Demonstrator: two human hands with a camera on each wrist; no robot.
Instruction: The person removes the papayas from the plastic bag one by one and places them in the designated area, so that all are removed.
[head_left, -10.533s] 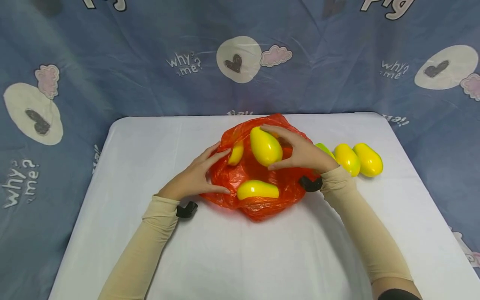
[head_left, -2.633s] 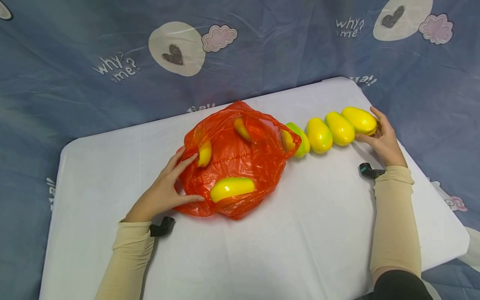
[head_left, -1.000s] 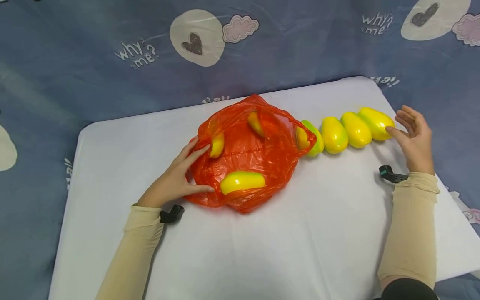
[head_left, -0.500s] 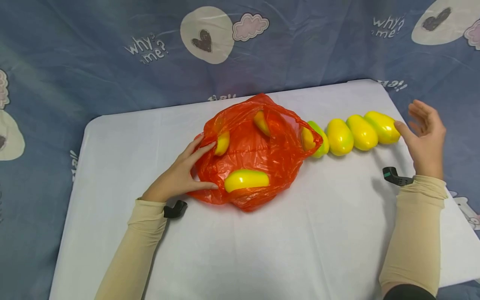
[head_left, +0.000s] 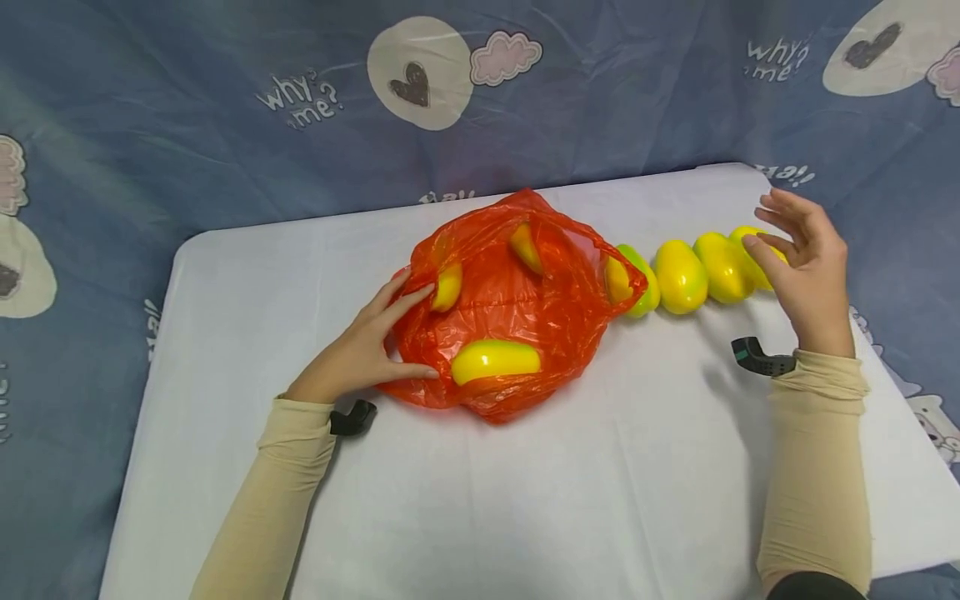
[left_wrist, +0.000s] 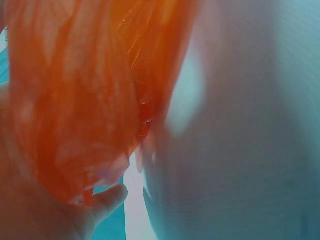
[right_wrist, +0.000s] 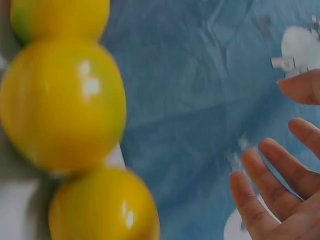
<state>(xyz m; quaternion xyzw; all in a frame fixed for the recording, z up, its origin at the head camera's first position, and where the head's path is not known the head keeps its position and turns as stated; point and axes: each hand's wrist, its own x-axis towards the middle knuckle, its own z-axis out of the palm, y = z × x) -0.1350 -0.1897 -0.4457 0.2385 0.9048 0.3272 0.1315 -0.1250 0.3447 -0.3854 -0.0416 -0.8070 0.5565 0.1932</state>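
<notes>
A red plastic bag (head_left: 501,321) lies with its mouth facing up, left of the table's middle. Inside it a yellow mango (head_left: 495,360) shows near the front, with two more pieces of yellow fruit further back. My left hand (head_left: 363,348) rests on the bag's left rim, fingers and thumb spread and fairly straight; in the left wrist view the red film (left_wrist: 80,110) covers part of the palm. Several yellow-green mangoes (head_left: 681,277) stand in a row right of the bag. My right hand (head_left: 806,262) hovers over the row's right end, holding nothing, fingers loosely bent.
A white-covered table (head_left: 540,500) stretches toward me. Behind it hangs a blue printed cloth (head_left: 600,100). The leftmost mango (head_left: 647,287) of the row sits partly behind the bag's handle.
The right hand took a mango from the bag to the row's right end, let go, drew off right and has now swung back left over it. The left hand has stayed at the bag's rim.
</notes>
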